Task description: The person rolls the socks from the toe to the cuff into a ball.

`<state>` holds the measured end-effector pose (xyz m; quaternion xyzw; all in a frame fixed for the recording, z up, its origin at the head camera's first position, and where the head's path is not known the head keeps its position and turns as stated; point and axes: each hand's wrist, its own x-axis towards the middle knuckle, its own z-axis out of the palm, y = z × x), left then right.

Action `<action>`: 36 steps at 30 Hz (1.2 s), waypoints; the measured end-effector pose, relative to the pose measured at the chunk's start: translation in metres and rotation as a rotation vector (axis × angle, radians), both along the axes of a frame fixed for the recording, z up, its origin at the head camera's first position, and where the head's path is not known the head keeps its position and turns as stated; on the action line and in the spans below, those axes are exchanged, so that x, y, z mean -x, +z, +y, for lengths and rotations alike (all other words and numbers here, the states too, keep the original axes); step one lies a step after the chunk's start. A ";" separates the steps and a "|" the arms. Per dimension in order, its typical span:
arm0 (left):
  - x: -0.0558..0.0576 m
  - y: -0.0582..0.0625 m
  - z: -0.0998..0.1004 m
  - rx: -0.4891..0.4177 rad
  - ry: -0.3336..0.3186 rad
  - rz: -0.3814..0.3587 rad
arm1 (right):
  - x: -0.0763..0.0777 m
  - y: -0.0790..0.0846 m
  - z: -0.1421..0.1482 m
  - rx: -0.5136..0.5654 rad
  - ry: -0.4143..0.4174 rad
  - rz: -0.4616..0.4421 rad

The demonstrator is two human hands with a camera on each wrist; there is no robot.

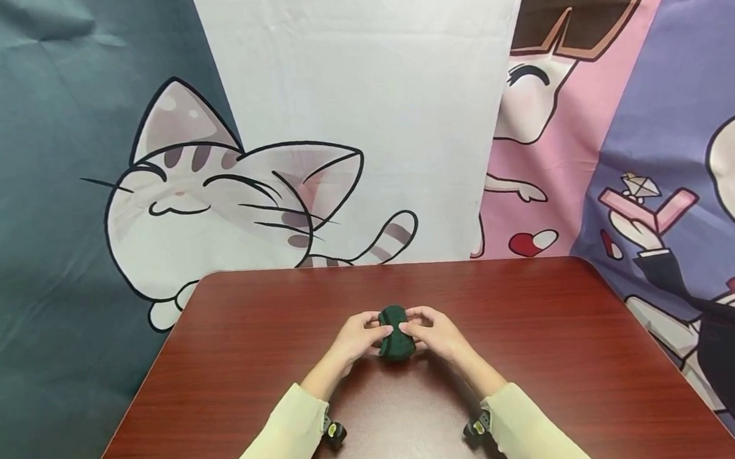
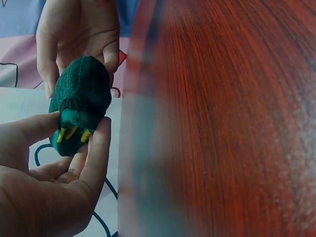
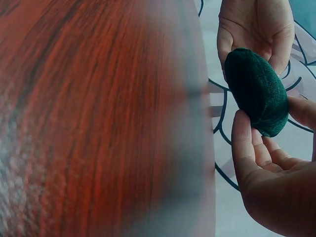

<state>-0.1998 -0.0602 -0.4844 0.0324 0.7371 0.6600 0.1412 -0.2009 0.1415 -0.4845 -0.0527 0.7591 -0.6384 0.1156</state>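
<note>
A small, dark green bundle of knitted cloth (image 1: 395, 335) is held up between both hands above the table; it looks like a rolled-up sock, but the exact kind is unclear. My left hand (image 1: 359, 337) pinches its left side between thumb and fingers. On the opposite side my right hand (image 1: 435, 333) grips it the same way. In the left wrist view, short yellow strips (image 2: 71, 133) show at the near end of the bundle (image 2: 81, 91). Its other end looks plain, rounded green cloth (image 3: 257, 91) in the right wrist view.
The reddish-brown wooden table (image 1: 250, 385) has rounded far corners. Behind it hangs a cloth backdrop (image 1: 366, 62) printed with a cartoon cat and figures. A small dark camera is strapped at each wrist, the left camera (image 1: 335, 433) and the right camera (image 1: 475, 430).
</note>
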 end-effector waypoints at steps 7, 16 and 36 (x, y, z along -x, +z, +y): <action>0.002 -0.003 0.000 0.008 0.002 0.004 | 0.002 -0.003 -0.001 0.008 -0.012 -0.001; 0.004 -0.007 0.001 0.051 0.009 0.015 | 0.004 -0.007 0.000 0.011 -0.018 -0.035; 0.008 -0.014 0.004 0.010 -0.004 -0.024 | 0.004 -0.009 0.000 0.002 -0.002 -0.055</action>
